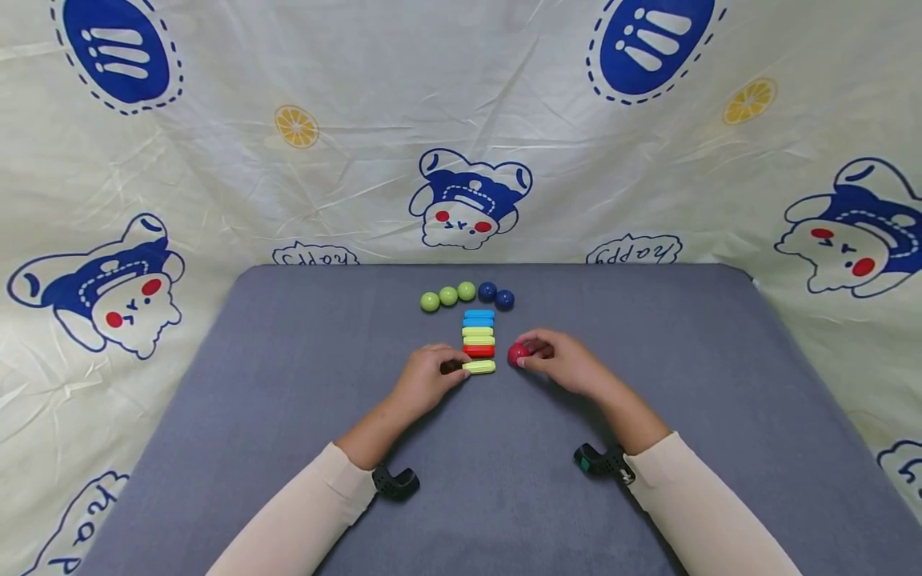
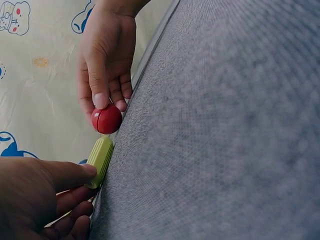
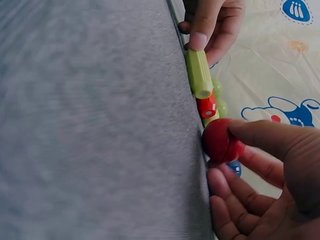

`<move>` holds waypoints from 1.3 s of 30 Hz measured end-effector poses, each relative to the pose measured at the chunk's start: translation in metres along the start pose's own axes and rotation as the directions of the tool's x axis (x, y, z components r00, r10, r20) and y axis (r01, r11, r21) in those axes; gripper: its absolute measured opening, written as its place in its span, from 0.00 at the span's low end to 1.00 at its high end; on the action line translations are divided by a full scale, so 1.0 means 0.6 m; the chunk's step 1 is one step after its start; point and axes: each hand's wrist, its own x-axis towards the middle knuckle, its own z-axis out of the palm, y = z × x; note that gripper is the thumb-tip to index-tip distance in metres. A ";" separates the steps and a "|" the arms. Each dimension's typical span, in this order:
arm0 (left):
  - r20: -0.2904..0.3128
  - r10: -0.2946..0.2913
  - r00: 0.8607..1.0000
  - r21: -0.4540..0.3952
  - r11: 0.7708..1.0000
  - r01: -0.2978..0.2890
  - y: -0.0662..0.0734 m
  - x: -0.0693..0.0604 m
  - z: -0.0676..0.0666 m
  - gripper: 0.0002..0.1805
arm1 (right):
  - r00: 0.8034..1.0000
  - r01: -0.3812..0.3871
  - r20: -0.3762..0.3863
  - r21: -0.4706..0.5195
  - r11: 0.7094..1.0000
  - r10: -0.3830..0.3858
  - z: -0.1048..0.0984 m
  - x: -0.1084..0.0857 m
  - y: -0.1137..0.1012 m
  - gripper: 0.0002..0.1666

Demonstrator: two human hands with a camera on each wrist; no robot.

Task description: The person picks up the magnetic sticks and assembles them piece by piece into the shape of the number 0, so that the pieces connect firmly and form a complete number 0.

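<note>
My left hand pinches the left end of a yellow-green ribbed stick, which lies crosswise below a red stick. Above the red one, two yellow sticks and two blue sticks are stacked in a column. To the right of the column, my right hand holds a red ball between thumb and fingers. In the right wrist view the red ball shows a seam, and the yellow-green stick is in the left fingers.
Beyond the column, three green balls and two dark blue balls form an arc on the grey table. A printed cloth hangs behind the table's far edge.
</note>
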 end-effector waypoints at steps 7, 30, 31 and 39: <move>0.014 -0.034 0.999 -0.016 0.999 0.035 -0.003 -0.002 0.000 0.08 | 0.998 0.064 -0.024 0.014 0.998 -0.063 0.013 -0.004 0.006 0.20; 0.005 -0.021 1.000 -0.087 0.996 0.021 0.001 -0.004 0.000 0.10 | 0.997 0.078 -0.017 0.034 0.996 -0.077 0.025 -0.008 0.007 0.20; 0.007 -0.021 1.000 -0.086 0.996 0.022 0.001 -0.004 0.000 0.10 | 0.997 0.078 -0.013 0.035 0.996 -0.078 0.026 -0.009 0.006 0.20; 0.007 -0.037 0.999 -0.079 0.996 0.037 -0.002 -0.002 0.002 0.09 | 0.995 0.097 -0.007 0.052 0.994 -0.097 0.029 -0.008 0.006 0.19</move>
